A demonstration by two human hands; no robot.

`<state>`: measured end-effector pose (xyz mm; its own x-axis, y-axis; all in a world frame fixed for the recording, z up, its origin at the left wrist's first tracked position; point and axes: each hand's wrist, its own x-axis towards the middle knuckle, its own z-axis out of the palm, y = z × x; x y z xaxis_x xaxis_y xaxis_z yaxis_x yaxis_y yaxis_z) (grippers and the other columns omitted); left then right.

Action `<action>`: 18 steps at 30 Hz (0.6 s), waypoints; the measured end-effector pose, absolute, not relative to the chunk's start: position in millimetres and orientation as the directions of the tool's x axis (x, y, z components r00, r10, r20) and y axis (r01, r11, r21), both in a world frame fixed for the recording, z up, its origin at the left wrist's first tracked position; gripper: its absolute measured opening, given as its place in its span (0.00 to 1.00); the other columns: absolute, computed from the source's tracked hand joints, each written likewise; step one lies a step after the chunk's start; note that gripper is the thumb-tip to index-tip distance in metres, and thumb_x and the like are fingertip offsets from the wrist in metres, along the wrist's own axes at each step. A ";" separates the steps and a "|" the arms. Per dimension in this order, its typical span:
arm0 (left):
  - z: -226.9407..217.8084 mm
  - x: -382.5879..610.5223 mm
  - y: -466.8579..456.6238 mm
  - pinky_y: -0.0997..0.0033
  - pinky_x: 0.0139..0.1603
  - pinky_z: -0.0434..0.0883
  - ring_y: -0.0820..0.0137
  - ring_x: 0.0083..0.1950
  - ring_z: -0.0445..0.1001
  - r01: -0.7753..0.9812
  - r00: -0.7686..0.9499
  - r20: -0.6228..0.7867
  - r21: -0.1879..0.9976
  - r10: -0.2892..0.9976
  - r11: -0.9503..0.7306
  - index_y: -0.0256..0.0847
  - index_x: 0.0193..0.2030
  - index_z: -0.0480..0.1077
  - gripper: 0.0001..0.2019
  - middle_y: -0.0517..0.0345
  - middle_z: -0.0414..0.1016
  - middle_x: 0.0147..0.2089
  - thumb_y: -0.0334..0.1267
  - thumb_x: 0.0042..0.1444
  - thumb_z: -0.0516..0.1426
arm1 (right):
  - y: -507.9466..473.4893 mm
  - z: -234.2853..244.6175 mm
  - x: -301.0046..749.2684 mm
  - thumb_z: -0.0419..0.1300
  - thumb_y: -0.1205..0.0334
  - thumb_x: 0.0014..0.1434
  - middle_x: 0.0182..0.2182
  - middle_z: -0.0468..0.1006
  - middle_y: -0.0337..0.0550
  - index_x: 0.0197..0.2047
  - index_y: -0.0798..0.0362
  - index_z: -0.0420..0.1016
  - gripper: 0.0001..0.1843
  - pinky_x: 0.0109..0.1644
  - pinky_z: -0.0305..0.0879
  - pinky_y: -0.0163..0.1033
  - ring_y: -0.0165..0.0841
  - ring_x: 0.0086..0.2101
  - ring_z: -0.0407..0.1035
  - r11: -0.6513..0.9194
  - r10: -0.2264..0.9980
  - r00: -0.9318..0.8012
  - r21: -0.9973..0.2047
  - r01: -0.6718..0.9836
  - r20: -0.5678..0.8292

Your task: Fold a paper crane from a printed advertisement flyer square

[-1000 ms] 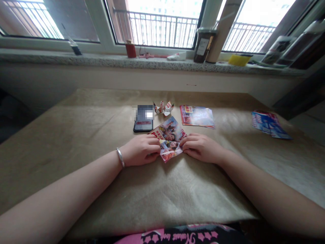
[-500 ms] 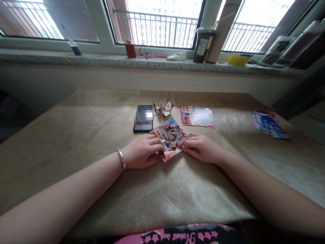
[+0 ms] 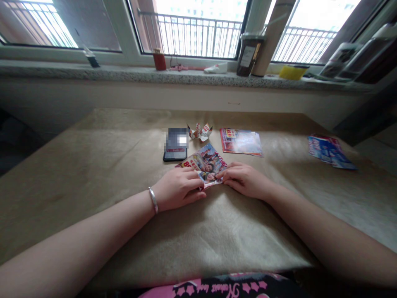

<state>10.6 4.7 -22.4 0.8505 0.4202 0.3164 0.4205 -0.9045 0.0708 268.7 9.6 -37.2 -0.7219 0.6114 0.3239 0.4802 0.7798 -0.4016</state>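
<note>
A colourful printed flyer [image 3: 207, 159] lies aslant on the table in front of me, its near edge folded over. My left hand [image 3: 180, 188], with a silver bangle at the wrist, grips the near left part of this edge between fingers and thumb. At the flyer's right corner, my right hand [image 3: 243, 180] has its fingertips closed on the paper. Both palms hide parts of the sheet. Just beyond the flyer stands a folded paper shape [image 3: 201, 132] with pointed flaps. A black phone [image 3: 175, 154] lies to its left, its screen partly blurred out.
A stack of flyers [image 3: 242, 142] lies behind my right hand, and more blue flyers [image 3: 331, 152] lie far right on the brown table cover [image 3: 124, 231]. On the stone windowsill [image 3: 124, 73] stand a red bottle [image 3: 159, 62], a dark container [image 3: 246, 58] and a yellow object [image 3: 292, 72].
The flyer's near corner, which pointed towards me, is now folded up. My left hand has shifted slightly right along the near edge. My right hand has barely moved.
</note>
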 end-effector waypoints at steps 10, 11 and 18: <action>-26.6 12.5 6.8 0.74 0.34 0.67 0.70 0.33 0.73 0.686 0.569 0.278 0.359 0.774 -0.633 0.41 0.38 0.76 0.11 0.57 0.78 0.33 0.40 0.59 0.52 | 5.4 -36.8 263.9 0.57 0.67 0.57 0.31 0.78 0.41 0.32 0.51 0.74 0.05 0.39 0.64 0.35 0.31 0.34 0.70 0.723 0.688 -0.650 -0.375 0.580 0.322; -26.2 12.8 7.2 0.74 0.34 0.67 0.70 0.34 0.74 0.698 0.549 0.251 0.387 0.797 -0.603 0.42 0.39 0.76 0.11 0.57 0.78 0.34 0.40 0.59 0.52 | 4.6 -36.6 263.3 0.57 0.67 0.57 0.31 0.78 0.41 0.32 0.51 0.74 0.05 0.38 0.64 0.34 0.31 0.33 0.70 0.710 0.703 -0.632 -0.371 0.599 0.325; -27.7 13.7 10.5 0.71 0.35 0.68 0.68 0.35 0.73 0.753 0.530 0.248 0.303 0.811 -0.585 0.40 0.37 0.76 0.11 0.54 0.77 0.34 0.41 0.59 0.53 | 1.5 -37.0 261.0 0.58 0.68 0.55 0.31 0.77 0.39 0.36 0.51 0.73 0.06 0.35 0.63 0.33 0.30 0.31 0.69 0.666 0.745 -0.574 -0.330 0.668 0.341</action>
